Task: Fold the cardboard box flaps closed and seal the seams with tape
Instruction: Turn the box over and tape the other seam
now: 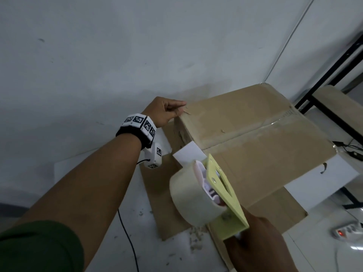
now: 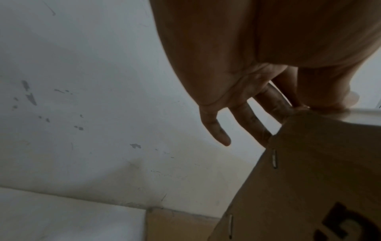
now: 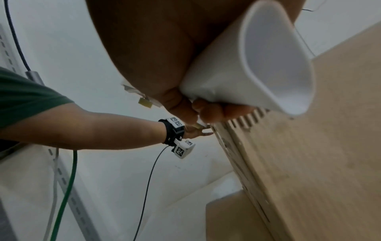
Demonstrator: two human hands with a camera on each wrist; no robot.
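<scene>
A brown cardboard box (image 1: pixel 255 154) stands on a flat cardboard sheet with its top flaps folded shut. Their centre seam (image 1: pixel 245 134) shows glossy clear tape (image 1: pixel 280 119) only at its far end. My left hand (image 1: pixel 169 111) rests on the box's far-left top corner, thumb on top and straight fingers (image 2: pixel 245 120) down the side of the box (image 2: pixel 309 179). My right hand (image 1: pixel 255 246) grips a yellow-green tape dispenser (image 1: pixel 222 193) by its white handle (image 3: pixel 257 65). Its beige roll (image 1: pixel 186 195) hovers over the near-left box edge, by the seam's near end.
The cardboard sheet (image 1: pixel 167 213) lies on a white table (image 1: pixel 88 183) against a grey wall. A black metal frame (image 1: pixel 334 75) stands at the right, with a power strip (image 1: pixel 347 230) below it. A black cable (image 1: pixel 127 232) hangs from my left wrist.
</scene>
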